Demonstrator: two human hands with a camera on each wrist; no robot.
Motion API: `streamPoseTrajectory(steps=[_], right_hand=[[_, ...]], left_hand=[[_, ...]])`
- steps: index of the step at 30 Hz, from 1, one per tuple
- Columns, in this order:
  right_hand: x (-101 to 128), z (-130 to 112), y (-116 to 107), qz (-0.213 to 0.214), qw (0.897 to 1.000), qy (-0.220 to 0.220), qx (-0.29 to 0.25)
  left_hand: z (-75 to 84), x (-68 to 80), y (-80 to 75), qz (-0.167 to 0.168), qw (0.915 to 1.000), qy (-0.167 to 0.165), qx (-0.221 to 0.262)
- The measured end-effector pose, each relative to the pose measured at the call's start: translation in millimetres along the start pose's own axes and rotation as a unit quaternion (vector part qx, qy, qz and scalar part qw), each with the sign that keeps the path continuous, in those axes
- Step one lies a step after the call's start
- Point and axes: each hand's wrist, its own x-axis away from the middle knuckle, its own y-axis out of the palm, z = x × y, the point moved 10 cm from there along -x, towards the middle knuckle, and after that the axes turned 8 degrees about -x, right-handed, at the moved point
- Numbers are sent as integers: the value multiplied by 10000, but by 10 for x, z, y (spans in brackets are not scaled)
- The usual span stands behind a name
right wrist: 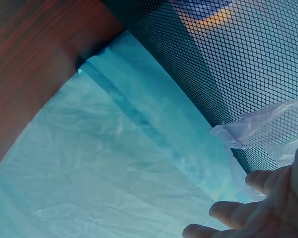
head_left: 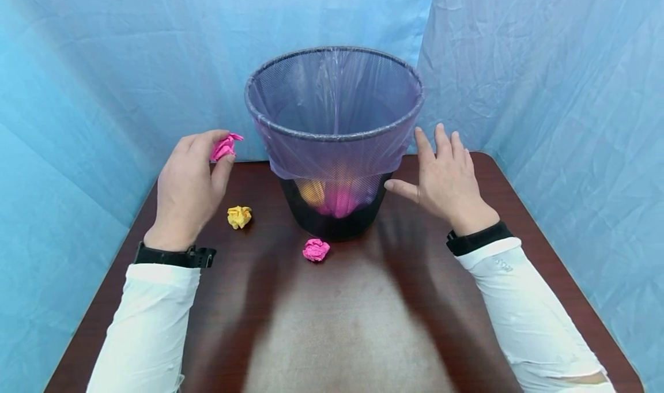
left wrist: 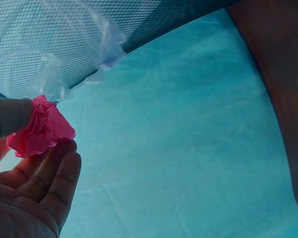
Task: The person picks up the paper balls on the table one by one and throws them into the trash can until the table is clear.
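Note:
Between thumb and fingers, my left hand [head_left: 189,180] pinches a crumpled pink paper ball [left wrist: 42,128], held up left of a black mesh wastebasket [head_left: 332,229]. A thin purplish plastic liner [head_left: 290,151] is folded over the basket's rim. On the other side, my right hand [head_left: 448,182] is beside the basket with fingers spread and nothing in its grasp; whether it touches the liner I cannot tell. Through the mesh, yellow and pink balls show inside. A yellow paper ball [head_left: 239,217] lies on the table below my left hand, and a second pink paper ball [head_left: 316,250] lies in front of the basket.
The basket stands near the back of a dark brown wooden table [head_left: 332,324]. Light blue curtains [head_left: 155,53] hang behind the table and along both its sides. Both arms reach in from the front edge, in white sleeves with black wrist bands.

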Motion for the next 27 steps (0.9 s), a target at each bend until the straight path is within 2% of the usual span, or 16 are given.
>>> streamPoseTrajectory(steps=[9,20,27], right_hand=[[-16,-12,-47,4,10000,-9,-7],[-35,-18,-83,18,10000,15,7],[-43,-22,-95,19,10000,17,-2]], left_hand=[[99,-145,-157,293,9995,146,14],[326,-356,-401,795,9963,300,105],[504,-431,-529,1129,9904,794,33]])
